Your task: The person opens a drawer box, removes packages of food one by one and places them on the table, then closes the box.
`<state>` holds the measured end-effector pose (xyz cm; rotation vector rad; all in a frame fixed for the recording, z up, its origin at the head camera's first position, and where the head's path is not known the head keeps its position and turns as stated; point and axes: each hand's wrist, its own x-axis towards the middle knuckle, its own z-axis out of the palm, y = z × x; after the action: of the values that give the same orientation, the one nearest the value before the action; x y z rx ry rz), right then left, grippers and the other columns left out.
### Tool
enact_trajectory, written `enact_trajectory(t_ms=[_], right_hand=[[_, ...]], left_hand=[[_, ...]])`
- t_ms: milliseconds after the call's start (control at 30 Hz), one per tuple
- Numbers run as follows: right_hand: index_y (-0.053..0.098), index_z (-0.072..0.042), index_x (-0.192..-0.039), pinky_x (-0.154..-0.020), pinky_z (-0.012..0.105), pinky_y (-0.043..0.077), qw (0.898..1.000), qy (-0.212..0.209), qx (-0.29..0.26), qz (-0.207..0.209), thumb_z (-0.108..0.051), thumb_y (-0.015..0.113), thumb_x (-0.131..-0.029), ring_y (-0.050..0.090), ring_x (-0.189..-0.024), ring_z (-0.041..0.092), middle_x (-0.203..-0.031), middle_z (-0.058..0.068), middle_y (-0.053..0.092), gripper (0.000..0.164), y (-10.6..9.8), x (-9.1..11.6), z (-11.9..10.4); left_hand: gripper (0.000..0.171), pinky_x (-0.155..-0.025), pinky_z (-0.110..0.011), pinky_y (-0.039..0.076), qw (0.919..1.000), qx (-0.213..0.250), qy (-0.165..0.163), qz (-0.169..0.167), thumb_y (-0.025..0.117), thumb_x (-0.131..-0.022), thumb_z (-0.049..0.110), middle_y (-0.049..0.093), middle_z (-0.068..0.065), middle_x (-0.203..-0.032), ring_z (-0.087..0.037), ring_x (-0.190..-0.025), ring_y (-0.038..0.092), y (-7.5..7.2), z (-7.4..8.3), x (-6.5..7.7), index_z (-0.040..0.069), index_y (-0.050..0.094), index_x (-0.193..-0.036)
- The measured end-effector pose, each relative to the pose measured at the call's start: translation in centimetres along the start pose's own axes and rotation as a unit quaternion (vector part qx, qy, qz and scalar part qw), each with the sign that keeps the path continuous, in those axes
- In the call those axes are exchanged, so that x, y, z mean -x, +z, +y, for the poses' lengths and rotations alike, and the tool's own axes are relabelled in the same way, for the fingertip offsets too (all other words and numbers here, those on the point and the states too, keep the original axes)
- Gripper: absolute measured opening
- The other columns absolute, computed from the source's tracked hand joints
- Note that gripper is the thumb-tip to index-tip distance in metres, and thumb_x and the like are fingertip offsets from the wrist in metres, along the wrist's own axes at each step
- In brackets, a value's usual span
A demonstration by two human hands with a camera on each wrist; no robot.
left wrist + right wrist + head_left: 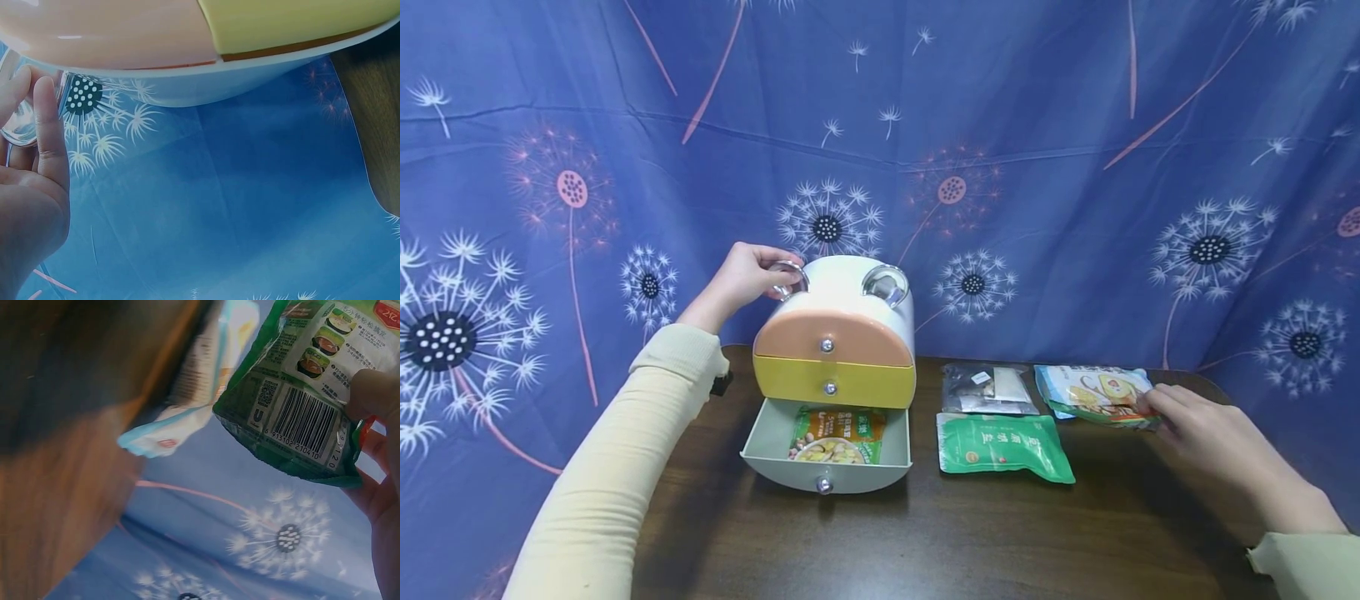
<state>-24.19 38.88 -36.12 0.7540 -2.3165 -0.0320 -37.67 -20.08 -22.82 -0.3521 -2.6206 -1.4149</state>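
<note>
A small rounded drawer cabinet (835, 283) with two silver ring handles on top stands on the table. My left hand (748, 273) holds the left ring handle (24, 134). The pale green bottom drawer (865, 482) is pulled out, with an orange-and-green food packet (838, 429) lying in it; the orange drawer (790, 333) and yellow drawer (790, 375) are closed. At the right, my right hand (1210, 429) pinches the edge of a green-edged food packet (306, 415), whose barcode side shows in the right wrist view. Beside it is a light blue and white packet (1067, 382).
Left of the right hand, a green packet (1000, 446) lies on the brown wooden table (970, 533). Behind it is a clear and dark packet (964, 387). A blue dandelion-print cloth (1037, 167) hangs behind the table.
</note>
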Motion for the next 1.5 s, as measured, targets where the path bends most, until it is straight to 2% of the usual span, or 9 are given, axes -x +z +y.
enact_trajectory(t_ms=[233, 400, 500, 633, 700, 767, 1000, 1233, 1500], right_hand=[[0.056, -0.023, -0.083, -0.044, 0.037, 0.040, 1.000, 0.008, -0.001, -0.015, -0.004, 0.069, -0.056, 0.058, -0.071, 0.017, -0.084, -0.006, 0.059, 0.036, 1.0, 1.6, 0.6], [0.056, -0.021, -0.082, -0.041, 0.037, 0.039, 1.000, -0.010, -0.003, -0.007, -0.003, 0.065, -0.057, 0.058, -0.070, 0.020, -0.083, -0.004, 0.059, 0.032, 2.0, 2.8, 1.4], [0.056, -0.020, -0.083, -0.039, 0.036, 0.038, 1.000, -0.021, -0.006, -0.002, -0.009, 0.058, -0.067, 0.059, -0.070, 0.020, -0.085, -0.001, 0.060, 0.020, 2.7, 3.5, 1.9], [0.056, -0.020, -0.083, -0.038, 0.032, 0.035, 0.999, -0.034, -0.009, -0.002, -0.009, 0.059, -0.063, 0.056, -0.066, 0.017, -0.085, -0.002, 0.060, 0.024, 3.3, 4.3, 2.4], [0.056, -0.021, -0.084, -0.038, 0.031, 0.033, 0.999, -0.035, -0.008, -0.009, -0.004, 0.064, -0.052, 0.055, -0.063, 0.015, -0.084, -0.002, 0.060, 0.037, 3.4, 4.5, 2.5], [0.056, -0.023, -0.084, -0.038, 0.030, 0.033, 0.999, -0.033, -0.007, -0.017, -0.003, 0.064, -0.050, 0.053, -0.062, 0.012, -0.084, -0.005, 0.059, 0.040, 3.4, 4.6, 2.4], [0.055, -0.027, -0.083, -0.040, 0.023, 0.026, 0.998, -0.042, -0.022, -0.050, -0.003, 0.060, -0.058, 0.042, -0.061, 0.000, -0.085, -0.010, 0.057, 0.034, 3.6, 4.9, 2.2], [0.054, -0.029, -0.081, -0.041, 0.023, 0.028, 0.996, -0.045, -0.020, -0.071, 0.000, 0.068, -0.048, 0.041, -0.062, -0.002, -0.082, -0.015, 0.052, 0.046, 4.2, 5.4, 2.2], [0.052, -0.031, -0.078, -0.043, 0.022, 0.027, 0.993, -0.034, -0.037, -0.104, 0.003, 0.070, -0.047, 0.036, -0.064, -0.006, -0.079, -0.021, 0.040, 0.049, 4.7, 5.9, 1.9]], left_hand=[[0.032, -0.069, -0.036, 0.058, 1.0000, 0.001, 0.007, 0.004, 0.073, -0.084, 0.022, 0.071, -0.008, -0.103, -0.014, -0.081, 0.066, 0.2, 0.0, -0.2, 0.008, 0.069, -0.112], [0.034, -0.069, -0.037, 0.058, 0.9999, 0.005, 0.011, 0.004, 0.073, -0.084, 0.020, 0.071, -0.008, -0.103, -0.015, -0.082, 0.066, 0.2, 0.0, -0.2, 0.005, 0.068, -0.114], [0.034, -0.067, -0.034, 0.058, 0.9999, 0.004, 0.011, 0.005, 0.072, -0.084, 0.019, 0.071, -0.008, -0.103, -0.016, -0.083, 0.067, 0.2, 0.0, -0.1, 0.005, 0.068, -0.114], [0.033, -0.067, -0.035, 0.058, 0.9999, 0.005, 0.009, 0.004, 0.072, -0.084, 0.018, 0.071, -0.008, -0.102, -0.015, -0.081, 0.066, 0.2, 0.0, -0.1, 0.005, 0.068, -0.114], [0.032, -0.068, -0.035, 0.058, 0.9999, 0.006, 0.009, 0.003, 0.072, -0.084, 0.019, 0.071, -0.008, -0.102, -0.015, -0.081, 0.066, 0.2, 0.0, -0.1, 0.006, 0.068, -0.113], [0.032, -0.068, -0.036, 0.058, 0.9999, 0.006, 0.009, 0.004, 0.073, -0.084, 0.020, 0.071, -0.007, -0.102, -0.015, -0.081, 0.066, 0.1, 0.0, 0.0, 0.007, 0.069, -0.113], [0.031, -0.068, -0.036, 0.058, 0.9999, 0.006, 0.007, 0.008, 0.073, -0.083, 0.022, 0.072, -0.006, -0.099, -0.019, -0.081, 0.066, 0.0, -0.1, 0.1, 0.008, 0.069, -0.111], [0.032, -0.068, -0.037, 0.058, 0.9998, 0.008, 0.012, 0.010, 0.072, -0.084, 0.019, 0.072, -0.007, -0.099, -0.030, -0.090, 0.066, 0.0, -0.1, 0.0, 0.005, 0.068, -0.113], [0.032, -0.072, -0.042, 0.057, 0.9999, 0.004, 0.010, 0.008, 0.072, -0.084, 0.019, 0.071, -0.009, -0.102, -0.015, -0.080, 0.066, 0.0, 0.0, 0.0, 0.006, 0.069, -0.113]])
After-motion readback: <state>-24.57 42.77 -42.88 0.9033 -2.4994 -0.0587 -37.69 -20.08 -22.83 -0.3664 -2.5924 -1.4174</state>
